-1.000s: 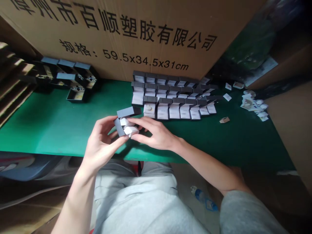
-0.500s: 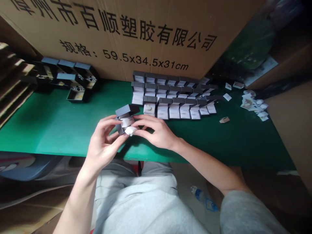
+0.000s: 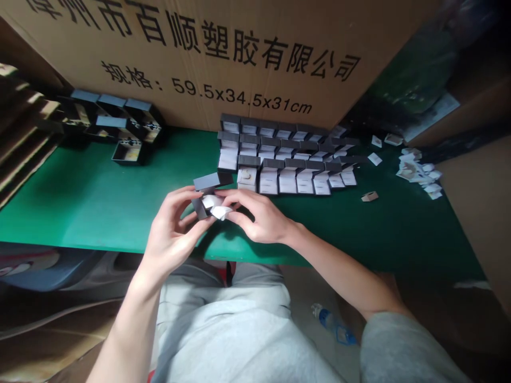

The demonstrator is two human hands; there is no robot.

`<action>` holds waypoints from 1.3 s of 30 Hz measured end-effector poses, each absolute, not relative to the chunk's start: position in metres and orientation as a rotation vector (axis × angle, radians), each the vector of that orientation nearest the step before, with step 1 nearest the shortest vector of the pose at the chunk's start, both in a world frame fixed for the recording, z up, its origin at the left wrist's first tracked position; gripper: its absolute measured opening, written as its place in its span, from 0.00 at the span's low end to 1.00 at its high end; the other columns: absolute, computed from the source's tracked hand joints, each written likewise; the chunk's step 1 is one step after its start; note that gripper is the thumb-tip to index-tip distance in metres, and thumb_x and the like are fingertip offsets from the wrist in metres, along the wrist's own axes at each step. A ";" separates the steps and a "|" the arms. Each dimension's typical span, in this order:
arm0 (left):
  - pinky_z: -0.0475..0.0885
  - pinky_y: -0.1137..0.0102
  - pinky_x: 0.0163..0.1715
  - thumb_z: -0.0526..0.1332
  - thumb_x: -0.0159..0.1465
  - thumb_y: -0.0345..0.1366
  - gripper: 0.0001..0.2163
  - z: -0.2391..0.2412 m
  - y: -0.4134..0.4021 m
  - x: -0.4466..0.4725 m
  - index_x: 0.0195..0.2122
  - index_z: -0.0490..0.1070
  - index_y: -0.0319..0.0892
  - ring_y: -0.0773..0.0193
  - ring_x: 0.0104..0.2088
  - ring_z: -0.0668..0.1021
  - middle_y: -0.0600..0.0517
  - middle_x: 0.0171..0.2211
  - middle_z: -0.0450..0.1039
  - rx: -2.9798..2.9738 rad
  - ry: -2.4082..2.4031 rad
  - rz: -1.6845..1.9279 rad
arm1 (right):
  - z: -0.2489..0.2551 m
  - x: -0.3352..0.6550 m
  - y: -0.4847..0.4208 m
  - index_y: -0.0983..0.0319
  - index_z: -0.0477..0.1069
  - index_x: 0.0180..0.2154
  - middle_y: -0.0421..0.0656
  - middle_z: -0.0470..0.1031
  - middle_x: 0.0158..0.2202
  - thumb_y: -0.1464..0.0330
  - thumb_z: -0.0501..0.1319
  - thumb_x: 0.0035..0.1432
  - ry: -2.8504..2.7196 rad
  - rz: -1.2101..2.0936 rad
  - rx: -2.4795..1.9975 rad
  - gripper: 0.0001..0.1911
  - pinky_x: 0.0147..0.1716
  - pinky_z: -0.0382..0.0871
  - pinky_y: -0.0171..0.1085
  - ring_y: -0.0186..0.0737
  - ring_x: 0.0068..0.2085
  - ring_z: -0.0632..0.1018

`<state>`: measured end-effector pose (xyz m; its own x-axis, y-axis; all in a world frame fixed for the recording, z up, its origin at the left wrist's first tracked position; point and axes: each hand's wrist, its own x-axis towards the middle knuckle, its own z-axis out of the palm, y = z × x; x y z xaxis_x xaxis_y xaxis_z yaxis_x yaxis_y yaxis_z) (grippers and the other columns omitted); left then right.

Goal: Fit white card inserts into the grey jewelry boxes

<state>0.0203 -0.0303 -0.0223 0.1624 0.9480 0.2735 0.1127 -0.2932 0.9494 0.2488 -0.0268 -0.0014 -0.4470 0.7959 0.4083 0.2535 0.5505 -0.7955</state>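
My left hand [image 3: 173,234] grips a small dark grey hinged box [image 3: 209,183] with its lid standing open, held just above the near edge of the green table [image 3: 80,202]. My right hand [image 3: 259,215] pinches a white insert [image 3: 217,208] at the mouth of that box, fingers pressed on it. Behind my hands stand rows of open grey boxes with white inserts [image 3: 285,159].
A large printed cardboard carton [image 3: 239,53] walls off the back of the table. Empty dark open boxes [image 3: 115,127] cluster at the back left. Loose white inserts [image 3: 417,173] lie at the right. A plastic bottle [image 3: 333,324] lies on the floor by my legs.
Both hands have lifted the box slightly up and away from me, and the white insert has been worked further against the box opening.
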 end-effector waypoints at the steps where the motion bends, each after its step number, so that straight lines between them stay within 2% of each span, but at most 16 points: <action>1: 0.83 0.64 0.53 0.76 0.60 0.35 0.22 -0.022 -0.030 0.020 0.54 0.74 0.51 0.51 0.63 0.78 0.49 0.61 0.70 1.597 1.040 1.220 | -0.002 0.248 -0.027 0.61 0.72 0.47 0.53 0.78 0.61 0.66 0.59 0.74 -1.982 0.836 -0.835 0.06 0.61 0.75 0.45 0.45 0.58 0.80; 4: 0.83 0.66 0.52 0.75 0.61 0.36 0.22 -0.020 -0.030 0.021 0.54 0.73 0.50 0.52 0.62 0.78 0.49 0.60 0.70 1.600 1.046 1.210 | -0.003 0.248 -0.027 0.61 0.72 0.47 0.54 0.78 0.60 0.66 0.58 0.74 -2.007 0.784 -0.827 0.06 0.60 0.76 0.44 0.44 0.57 0.81; 8: 0.82 0.63 0.55 0.75 0.62 0.36 0.20 -0.018 -0.032 0.022 0.53 0.73 0.50 0.51 0.63 0.77 0.49 0.61 0.70 1.595 1.034 1.208 | -0.007 0.248 -0.027 0.60 0.71 0.47 0.51 0.81 0.56 0.66 0.58 0.75 -2.033 0.699 -0.871 0.06 0.57 0.77 0.42 0.43 0.57 0.81; 14: 0.84 0.62 0.52 0.73 0.63 0.36 0.16 -0.016 -0.034 0.022 0.51 0.76 0.50 0.52 0.60 0.79 0.48 0.61 0.70 1.772 1.125 1.139 | -0.010 0.249 -0.026 0.60 0.72 0.46 0.49 0.82 0.50 0.67 0.59 0.74 -2.067 0.656 -0.952 0.05 0.56 0.77 0.44 0.44 0.52 0.83; 23: 0.84 0.64 0.50 0.73 0.63 0.36 0.14 -0.014 -0.035 0.021 0.49 0.77 0.50 0.56 0.55 0.81 0.48 0.60 0.69 1.747 1.096 1.099 | -0.007 0.249 -0.027 0.59 0.73 0.45 0.49 0.82 0.53 0.65 0.60 0.73 -2.015 0.697 -0.924 0.06 0.56 0.77 0.42 0.43 0.54 0.83; 28: 0.85 0.68 0.46 0.74 0.62 0.35 0.15 -0.011 -0.035 0.021 0.48 0.75 0.50 0.61 0.50 0.82 0.51 0.55 0.67 1.759 1.092 1.098 | -0.005 0.248 -0.029 0.60 0.74 0.45 0.49 0.82 0.54 0.67 0.61 0.72 -1.974 0.736 -0.897 0.04 0.51 0.79 0.40 0.40 0.47 0.84; 31: 0.85 0.68 0.43 0.74 0.60 0.35 0.15 -0.010 -0.035 0.021 0.46 0.74 0.49 0.62 0.47 0.81 0.51 0.52 0.66 1.773 1.094 1.088 | -0.003 0.247 -0.029 0.60 0.74 0.44 0.49 0.83 0.52 0.68 0.61 0.72 -1.985 0.720 -0.871 0.03 0.52 0.79 0.41 0.41 0.49 0.84; 34: 0.85 0.68 0.42 0.74 0.60 0.35 0.15 -0.011 -0.035 0.020 0.45 0.73 0.49 0.61 0.47 0.80 0.51 0.51 0.66 1.804 1.120 1.072 | -0.002 0.247 -0.029 0.60 0.73 0.43 0.50 0.83 0.50 0.68 0.60 0.73 -2.032 0.670 -0.852 0.04 0.55 0.78 0.43 0.44 0.53 0.83; 39: 0.85 0.66 0.42 0.74 0.59 0.35 0.17 -0.015 -0.034 0.019 0.46 0.69 0.48 0.59 0.49 0.80 0.50 0.53 0.65 1.772 1.100 1.108 | -0.004 0.246 -0.029 0.60 0.72 0.44 0.51 0.82 0.50 0.68 0.58 0.74 -2.040 0.620 -0.847 0.05 0.52 0.79 0.44 0.44 0.52 0.82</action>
<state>0.0192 -0.0338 -0.0155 0.2524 0.9277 0.2751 0.2678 -0.3401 0.9014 0.2459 -0.0286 -0.0039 -0.4352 0.7482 0.5008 0.3433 0.6522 -0.6759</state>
